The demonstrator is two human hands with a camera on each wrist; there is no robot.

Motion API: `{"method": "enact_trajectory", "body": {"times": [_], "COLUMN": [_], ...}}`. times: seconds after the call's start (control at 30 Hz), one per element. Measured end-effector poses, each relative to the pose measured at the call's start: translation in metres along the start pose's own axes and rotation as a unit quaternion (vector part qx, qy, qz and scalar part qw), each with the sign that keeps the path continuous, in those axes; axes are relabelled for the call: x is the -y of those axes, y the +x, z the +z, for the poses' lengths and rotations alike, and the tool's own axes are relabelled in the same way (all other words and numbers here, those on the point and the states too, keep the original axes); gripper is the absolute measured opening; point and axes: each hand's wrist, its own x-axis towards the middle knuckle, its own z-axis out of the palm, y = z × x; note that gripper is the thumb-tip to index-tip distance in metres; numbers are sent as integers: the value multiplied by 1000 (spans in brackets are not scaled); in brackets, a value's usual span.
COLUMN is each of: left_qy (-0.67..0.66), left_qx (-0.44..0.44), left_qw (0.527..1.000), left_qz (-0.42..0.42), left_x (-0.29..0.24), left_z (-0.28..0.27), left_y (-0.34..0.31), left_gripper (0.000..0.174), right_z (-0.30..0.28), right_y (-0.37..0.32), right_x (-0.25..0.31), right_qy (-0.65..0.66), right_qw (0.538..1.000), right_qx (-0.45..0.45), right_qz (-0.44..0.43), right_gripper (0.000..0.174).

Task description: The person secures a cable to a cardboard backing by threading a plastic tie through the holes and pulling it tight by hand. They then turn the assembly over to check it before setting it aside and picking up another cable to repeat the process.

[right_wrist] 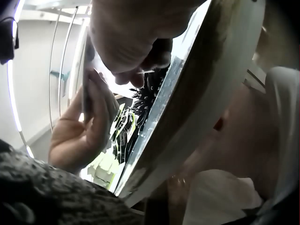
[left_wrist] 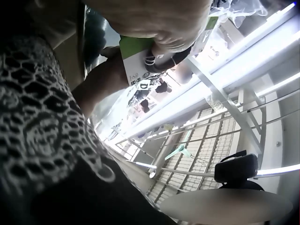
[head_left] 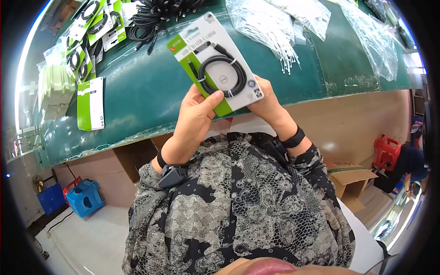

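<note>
A green and white retail card (head_left: 195, 43) labelled USB-C to USB-C cable faces up, tilted, over the table's front edge. On it a coiled black cable (head_left: 241, 73) is fastened with white cable ties (head_left: 230, 93). My left hand (head_left: 195, 112) holds the card's lower left edge, thumb on the coil and the other fingers behind. Behind the lower right edge is my right hand (head_left: 268, 98), its fingers hidden in the head view. In the right wrist view, the curled fingers of that hand (right_wrist: 136, 42) pinch a thin white strip, apparently a tie's end.
A bunch of loose black cables (head_left: 158, 18) lies beyond the card on the green table (head_left: 137, 87). Finished-looking carded cables (head_left: 98, 23), a stack of cards (head_left: 56, 87) and a blank card (head_left: 90, 104) are at left. Bags of white ties (head_left: 266, 27) lie at right.
</note>
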Motion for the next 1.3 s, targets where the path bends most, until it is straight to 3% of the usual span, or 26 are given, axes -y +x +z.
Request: {"method": "enact_trajectory", "body": {"times": [0.03,0.3,0.47,0.63,0.7,0.73,0.77,0.83,0.9,0.93,0.97,1.03,1.07,1.17,1.2,1.23,1.3], "left_qy": [-12,-3,31,143,106,78,82,230,257,216,159,11,12,96,197,297,582], "left_qx": [-4,-9,12,6,-17,-24,-24,-124,-128,-163,-200,-45,-44,-141,-180,-219,-210], "left_qw": [1000,1000,999,987,994,995,995,962,958,960,961,994,994,942,915,877,734], "left_qz": [-17,3,8,73,-14,-65,-59,-76,-17,75,107,97,96,288,301,310,281], "left_x": [-1,4,-11,-36,-49,-53,-70,-116,-167,-189,-218,-269,-270,-248,-227,-202,-173], "left_z": [1,-6,-24,-52,-72,-79,-82,-100,-157,-155,-150,-168,-173,-184,-182,-177,-167], "left_y": [-2,8,19,25,28,30,33,44,70,80,96,117,130,156,163,170,178], "left_gripper": [36,39,37,35,33,33,33,26,18,20,24,30,30,28,23,18,17], "right_z": [3,13,13,10,7,13,16,12,12,11,9,7,8,6,6,7,7], "right_y": [2,13,21,27,26,36,40,29,30,31,28,28,29,28,30,31,30], "right_x": [1,-3,-7,-15,-7,-6,-7,-10,-8,-8,-8,-4,-3,1,1,1,-2], "right_qy": [-60,-113,-142,-14,85,92,71,13,5,6,-1,8,17,20,21,25,30], "right_qw": [992,991,982,994,984,986,993,998,998,998,998,998,998,998,998,998,998], "right_qx": [-54,-44,-49,-105,-71,-67,-60,-60,-67,-62,-70,-61,-55,-55,-53,-51,-49], "right_qz": [-94,-58,-111,19,138,122,77,11,10,-12,0,24,32,30,27,24,38], "right_gripper": [24,20,16,10,10,10,10,10,10,10,10,10,10,9,9,9,9]}}
